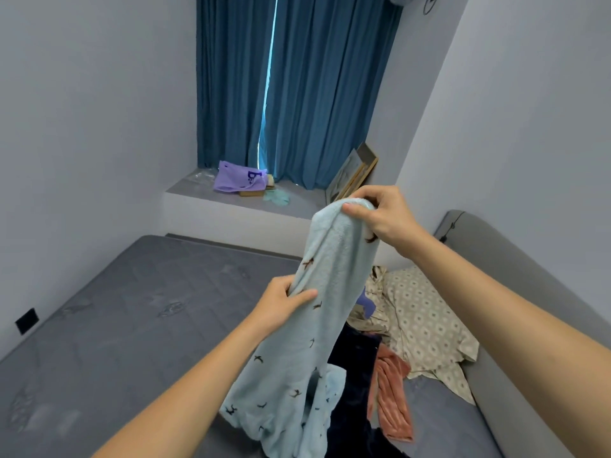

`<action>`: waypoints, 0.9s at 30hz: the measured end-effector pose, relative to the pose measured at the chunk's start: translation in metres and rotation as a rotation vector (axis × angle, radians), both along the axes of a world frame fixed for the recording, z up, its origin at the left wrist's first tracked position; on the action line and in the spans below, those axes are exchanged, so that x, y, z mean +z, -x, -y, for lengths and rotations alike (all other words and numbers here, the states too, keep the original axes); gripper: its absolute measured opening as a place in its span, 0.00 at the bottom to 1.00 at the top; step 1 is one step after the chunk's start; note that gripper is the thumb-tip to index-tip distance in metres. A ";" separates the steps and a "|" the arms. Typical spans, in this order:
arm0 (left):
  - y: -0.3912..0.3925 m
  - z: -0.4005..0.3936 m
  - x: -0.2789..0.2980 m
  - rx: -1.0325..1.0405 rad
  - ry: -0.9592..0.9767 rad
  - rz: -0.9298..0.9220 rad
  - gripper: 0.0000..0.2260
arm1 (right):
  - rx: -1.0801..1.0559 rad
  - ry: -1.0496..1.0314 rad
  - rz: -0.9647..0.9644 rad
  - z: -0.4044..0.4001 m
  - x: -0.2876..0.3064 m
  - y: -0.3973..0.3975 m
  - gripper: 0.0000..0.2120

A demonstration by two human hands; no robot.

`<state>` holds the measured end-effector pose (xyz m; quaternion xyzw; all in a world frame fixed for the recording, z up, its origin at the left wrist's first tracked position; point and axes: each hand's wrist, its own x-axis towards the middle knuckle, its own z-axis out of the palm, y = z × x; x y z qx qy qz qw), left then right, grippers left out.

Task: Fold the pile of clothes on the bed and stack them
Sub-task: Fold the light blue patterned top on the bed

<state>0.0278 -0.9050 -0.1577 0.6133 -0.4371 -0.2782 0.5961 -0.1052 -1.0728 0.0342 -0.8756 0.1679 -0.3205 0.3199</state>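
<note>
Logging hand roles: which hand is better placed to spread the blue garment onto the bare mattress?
Left. The left hand grips the blue garment low, beside the bare mattress; the right hand pinches its top.

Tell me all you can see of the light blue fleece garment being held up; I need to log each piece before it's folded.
The light blue fleece garment looks soft and fuzzy, printed with small dark bird shapes. It hangs lengthwise, bunched rather than spread. The right hand pinches its top end high up; the left hand grips its edge lower down. Its bottom drapes onto the dark clothes piled on the grey bed.
</note>
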 end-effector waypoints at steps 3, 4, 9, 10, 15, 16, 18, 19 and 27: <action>-0.001 -0.009 -0.032 -0.028 -0.070 -0.021 0.15 | -0.032 -0.048 0.032 0.012 -0.006 0.012 0.04; -0.001 -0.009 -0.038 -0.005 -0.060 -0.025 0.15 | -0.040 -0.049 0.028 0.016 -0.008 0.016 0.04; -0.012 -0.004 -0.019 0.098 0.006 0.001 0.14 | -0.105 -0.085 0.026 0.042 -0.014 0.044 0.05; -0.016 -0.003 -0.010 0.094 0.009 0.018 0.13 | -0.124 -0.102 0.034 0.049 -0.015 0.050 0.05; -0.032 0.000 0.038 0.004 0.048 0.078 0.13 | -0.185 -0.143 0.053 0.070 -0.024 0.076 0.07; -0.032 0.001 0.047 -0.008 0.048 0.086 0.13 | -0.198 -0.142 0.053 0.072 -0.027 0.079 0.07; -0.031 0.002 0.062 -0.031 0.049 0.106 0.13 | -0.225 -0.147 0.050 0.074 -0.031 0.084 0.07; -0.031 0.004 0.067 -0.035 0.052 0.115 0.14 | -0.232 -0.154 0.051 0.075 -0.032 0.086 0.07; -0.029 0.021 0.080 -0.072 0.145 0.153 0.12 | -0.165 -0.148 -0.034 0.078 -0.049 0.088 0.05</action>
